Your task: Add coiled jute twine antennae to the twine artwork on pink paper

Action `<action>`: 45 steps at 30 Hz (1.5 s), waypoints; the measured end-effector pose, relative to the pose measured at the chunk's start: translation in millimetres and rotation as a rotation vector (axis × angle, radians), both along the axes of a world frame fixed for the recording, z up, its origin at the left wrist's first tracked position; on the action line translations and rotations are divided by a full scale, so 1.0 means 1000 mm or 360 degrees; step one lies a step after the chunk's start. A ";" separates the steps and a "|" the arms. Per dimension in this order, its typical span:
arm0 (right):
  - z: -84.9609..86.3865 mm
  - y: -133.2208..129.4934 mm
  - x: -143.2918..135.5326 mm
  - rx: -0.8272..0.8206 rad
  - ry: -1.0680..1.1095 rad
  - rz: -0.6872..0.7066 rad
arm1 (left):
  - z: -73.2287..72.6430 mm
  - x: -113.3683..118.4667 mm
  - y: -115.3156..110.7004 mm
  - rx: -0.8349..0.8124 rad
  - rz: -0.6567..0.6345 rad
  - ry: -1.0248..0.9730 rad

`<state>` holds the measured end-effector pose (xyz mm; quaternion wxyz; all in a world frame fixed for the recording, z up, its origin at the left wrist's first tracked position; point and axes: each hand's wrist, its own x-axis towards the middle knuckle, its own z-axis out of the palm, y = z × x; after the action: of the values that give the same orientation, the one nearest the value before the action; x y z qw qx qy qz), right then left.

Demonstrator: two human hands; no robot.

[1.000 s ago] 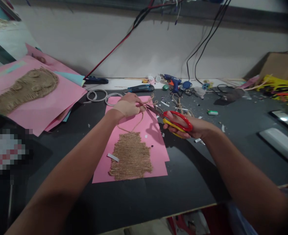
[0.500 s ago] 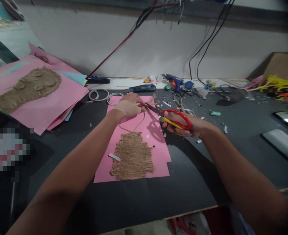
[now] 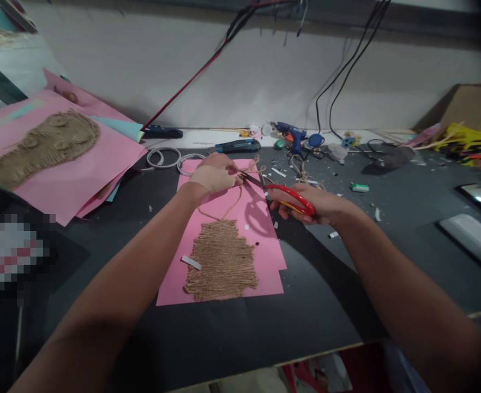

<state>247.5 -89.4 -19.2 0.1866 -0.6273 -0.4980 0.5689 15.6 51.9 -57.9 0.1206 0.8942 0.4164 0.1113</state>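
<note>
Red-and-yellow-handled scissors point(image 3: 306, 206) are sitting in the grip of the right hand point(image 3: 318, 204), its fingers wrapping the handles. The left hand point(image 3: 216, 174) is pinching twine point(image 3: 235, 205) between closed fingertips, and the blades are pointing at those fingertips; contact between blades and twine cannot be confirmed. Below the hands, the twine is running down to a brown twine panel point(image 3: 224, 262), which is lying flat on a pink sheet point(image 3: 267, 240), a white strip point(image 3: 191, 262) resting across its left edge. The sheet is lying on the dark tabletop point(image 3: 224, 338). Beyond the left hand, a blue utility knife point(image 3: 237, 146) is lying near the wall, with pale rings point(image 3: 163, 158) to its left and a blue glue gun point(image 3: 294, 136) to its right. Farther left, stacked pink sheets point(image 3: 60, 199) are bearing a second twine piece point(image 3: 56, 139); at far right, yellow strands point(image 3: 461, 143) are lying heaped.
</note>
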 end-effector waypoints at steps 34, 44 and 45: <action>-0.001 0.008 0.011 0.0005 -0.0028 0.0309 | 0.004 0.003 -0.006 -0.0174 0.0067 -0.0181; 0.000 -0.005 0.004 0.0039 0.0025 0.0269 | 0.001 0.002 -0.005 -0.0186 0.0095 -0.0163; 0.001 -0.006 0.004 0.0023 0.0072 0.0263 | 0.001 0.003 -0.005 -0.0183 0.0105 -0.0154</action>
<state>251.5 -95.3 -18.2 0.1548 -0.5698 -0.5478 0.5927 18.2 46.5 -56.9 0.1881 0.8652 0.4451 0.1342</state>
